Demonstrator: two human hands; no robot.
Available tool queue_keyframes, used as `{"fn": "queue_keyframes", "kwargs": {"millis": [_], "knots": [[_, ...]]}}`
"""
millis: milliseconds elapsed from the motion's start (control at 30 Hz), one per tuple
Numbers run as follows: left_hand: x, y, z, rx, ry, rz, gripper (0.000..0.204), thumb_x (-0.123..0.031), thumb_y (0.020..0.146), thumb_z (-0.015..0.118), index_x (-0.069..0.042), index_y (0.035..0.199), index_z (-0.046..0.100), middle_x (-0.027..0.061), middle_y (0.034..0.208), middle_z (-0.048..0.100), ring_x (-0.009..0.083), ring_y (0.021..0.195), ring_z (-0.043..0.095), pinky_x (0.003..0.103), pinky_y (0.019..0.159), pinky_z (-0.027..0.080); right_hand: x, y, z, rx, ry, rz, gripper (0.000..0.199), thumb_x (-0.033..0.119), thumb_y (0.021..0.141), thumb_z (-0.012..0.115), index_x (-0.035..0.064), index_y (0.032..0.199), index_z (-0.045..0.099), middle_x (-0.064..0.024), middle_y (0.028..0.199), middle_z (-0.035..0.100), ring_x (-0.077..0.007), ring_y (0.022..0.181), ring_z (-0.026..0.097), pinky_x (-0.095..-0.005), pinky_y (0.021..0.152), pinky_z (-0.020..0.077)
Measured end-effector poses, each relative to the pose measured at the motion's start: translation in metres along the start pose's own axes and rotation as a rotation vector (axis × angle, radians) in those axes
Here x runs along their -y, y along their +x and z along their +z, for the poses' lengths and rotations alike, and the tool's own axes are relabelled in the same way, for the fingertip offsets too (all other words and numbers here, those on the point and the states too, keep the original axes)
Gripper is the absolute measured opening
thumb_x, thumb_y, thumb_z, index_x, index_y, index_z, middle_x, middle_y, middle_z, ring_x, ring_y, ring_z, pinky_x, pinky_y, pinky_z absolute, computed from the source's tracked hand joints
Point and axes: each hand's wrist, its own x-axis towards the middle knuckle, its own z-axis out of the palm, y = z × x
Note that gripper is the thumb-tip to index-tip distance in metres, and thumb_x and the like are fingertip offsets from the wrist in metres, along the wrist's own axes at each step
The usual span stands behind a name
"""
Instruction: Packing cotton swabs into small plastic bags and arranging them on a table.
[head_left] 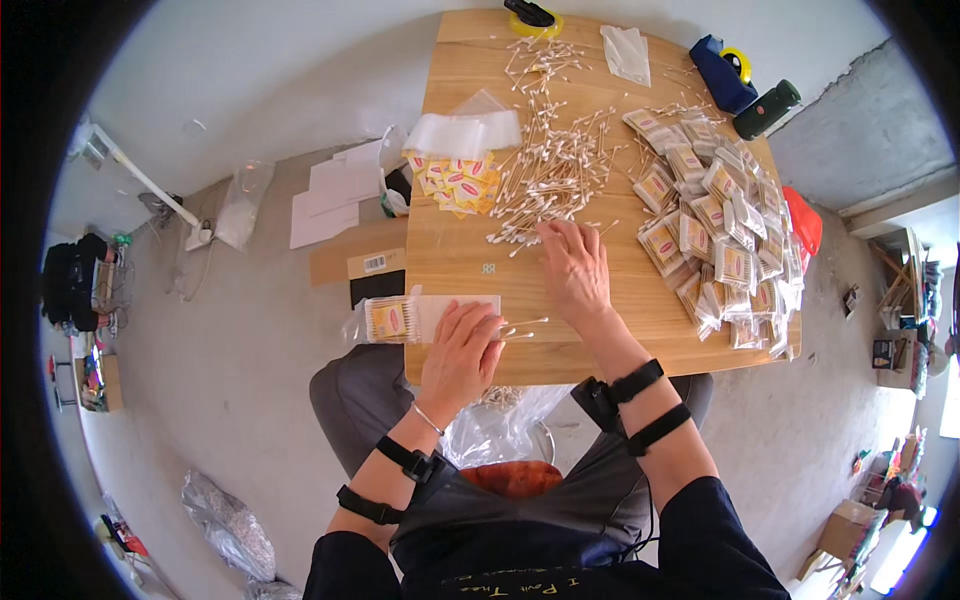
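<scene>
A loose pile of cotton swabs (555, 175) covers the middle of the wooden table (620, 345). My right hand (578, 270) reaches to the pile's near edge, its fingers bent down together on swabs; its fingertips are partly hidden. Near the table's front left corner, my left hand (462, 350) is closed over a few cotton swabs (525, 328), whose tips stick out to its right. Beside that hand, a clear packet of swabs with a yellow card (390, 320) lies at the table's left edge. A pale flat strip (430, 305) runs from the packet under my left fingers.
Filled swab packets (715, 215) are heaped on the right. Yellow-and-white cards (460, 188) and clear empty bags (465, 133) lie at the left. Along the far edge are yellow tape (535, 25), a blue tape dispenser (722, 75) and a dark cylinder (767, 110). A clear plastic bag (505, 425) hangs below.
</scene>
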Motion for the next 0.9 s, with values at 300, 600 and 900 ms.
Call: {"fn": "queue_keyframes", "kwargs": {"millis": [300, 600, 900], "knots": [[-0.002, -0.001, 0.000, -0.028, -0.013, 0.007, 0.026, -0.008, 0.080, 0.071, -0.007, 0.106, 0.065, 0.0106, 0.115, 0.060, 0.0312, 0.114, 0.055, 0.049, 0.110, 0.037, 0.025, -0.050, 0.000, 0.229, 0.129, 0.020, 0.045, 0.006, 0.068, 0.066, 0.0174, 0.112, 0.065, -0.0042, 0.104, 0.054, -0.0277, 0.101, 0.052, -0.0418, 0.084, 0.0437], [-0.001, -0.002, 0.002, -0.018, -0.041, -0.006, 0.026, -0.009, 0.080, 0.071, -0.005, 0.105, 0.064, 0.0114, 0.115, 0.058, 0.0315, 0.114, 0.054, 0.048, 0.109, 0.038, -0.002, -0.043, -0.010, 0.104, 0.124, 0.117, 0.031, 0.005, 0.072, 0.068, 0.0143, 0.102, 0.070, -0.0027, 0.102, 0.060, -0.0282, 0.098, 0.053, -0.0417, 0.086, 0.0443], [-0.002, -0.002, 0.003, -0.112, -0.098, -0.137, 0.060, -0.011, 0.081, 0.067, 0.001, 0.135, 0.043, 0.0198, 0.142, 0.042, 0.0413, 0.137, 0.034, 0.050, 0.116, 0.027, 0.004, -0.030, -0.017, 0.151, 0.175, -0.043, 0.031, 0.006, 0.075, 0.072, 0.0132, 0.106, 0.070, -0.0013, 0.110, 0.062, -0.0277, 0.106, 0.052, -0.0427, 0.091, 0.0430]]}}
